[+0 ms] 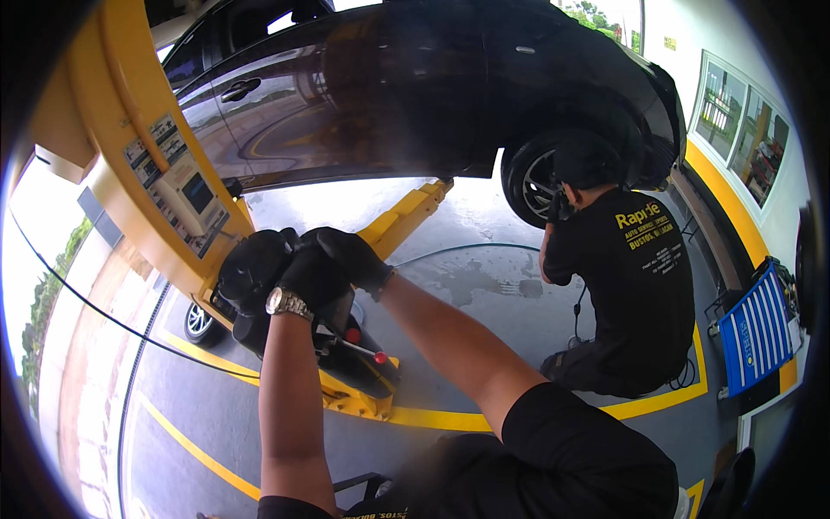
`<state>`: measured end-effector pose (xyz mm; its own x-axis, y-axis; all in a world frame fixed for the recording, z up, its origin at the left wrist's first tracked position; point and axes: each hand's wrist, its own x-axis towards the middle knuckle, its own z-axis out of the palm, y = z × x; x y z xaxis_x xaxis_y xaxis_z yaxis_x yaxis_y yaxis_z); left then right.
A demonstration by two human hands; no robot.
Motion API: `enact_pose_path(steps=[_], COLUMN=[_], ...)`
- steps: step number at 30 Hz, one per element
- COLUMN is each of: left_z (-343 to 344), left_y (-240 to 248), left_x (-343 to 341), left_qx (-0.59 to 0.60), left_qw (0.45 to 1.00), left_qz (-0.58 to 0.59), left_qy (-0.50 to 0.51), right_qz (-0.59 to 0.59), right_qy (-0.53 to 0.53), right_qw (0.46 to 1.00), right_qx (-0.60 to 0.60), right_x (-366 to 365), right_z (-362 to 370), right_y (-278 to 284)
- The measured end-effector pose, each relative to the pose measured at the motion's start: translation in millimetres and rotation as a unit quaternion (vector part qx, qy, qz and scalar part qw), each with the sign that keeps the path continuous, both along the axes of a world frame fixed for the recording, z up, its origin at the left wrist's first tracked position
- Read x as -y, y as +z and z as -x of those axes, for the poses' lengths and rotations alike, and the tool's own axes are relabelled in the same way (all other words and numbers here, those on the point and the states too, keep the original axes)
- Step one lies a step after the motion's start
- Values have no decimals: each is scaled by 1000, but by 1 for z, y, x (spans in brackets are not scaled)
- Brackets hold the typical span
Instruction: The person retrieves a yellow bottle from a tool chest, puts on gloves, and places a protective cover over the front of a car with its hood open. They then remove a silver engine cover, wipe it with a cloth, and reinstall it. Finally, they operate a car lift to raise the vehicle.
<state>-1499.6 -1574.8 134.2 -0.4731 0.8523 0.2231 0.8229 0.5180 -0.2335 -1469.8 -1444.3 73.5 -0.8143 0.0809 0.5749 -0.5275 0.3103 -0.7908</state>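
Both my hands wear black gloves and meet beside the yellow lift post. My left hand (309, 270), with a metal watch (290, 303) at its wrist, is against or very near the black motor unit (249, 272) on the post. My right hand (353, 257) reaches across from the right and overlaps the left one. Their fingers blend into the dark shapes, so I cannot make out whether they hold anything. Just below my hands are a lever with a red knob (380, 357) and another red knob (353, 335).
A dark car (363, 104) stands raised above a yellow lift arm (406, 212). At its wheel (529, 180) crouches a co-worker (618, 285) in black. The yellow lift post (143, 86) carries a control box (188, 195). A hose (467, 246) crosses the floor; a blue rack (756, 329) stands right.
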Motion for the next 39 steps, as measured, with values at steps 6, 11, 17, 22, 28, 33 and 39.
enact_pose_path(steps=[6,11,17,22,28,33,39], left_z=[4,5,5,8,4,5,11], left_y=[-4,-1,1,-7,-2,-3,-10], left_x=[-7,-3,-2,-5,-4,-1,-6], left_qx=[-2,-9,-14,-8,-15,-22,-67], left_qw=[1000,1000,1000,999,999,997,991], left_qz=[2,13,24,28,47,75,101], left_qy=[-12,-6,-8,-18,-22,-22,-50], right_qz=[48,19,-5,-43,-51,-56,-44], right_qy=[28,9,-9,-38,-31,-32,-85], right_qw=[998,999,998,997,998,998,990], right_qx=[-14,-50,-64,-43,-17,23,-107], right_x=[-4,2,3,-1,-1,1,3], right_z=[14,16,18,11,-2,6,13], right_y=[-20,-18,-18,-16,0,-3,-18])
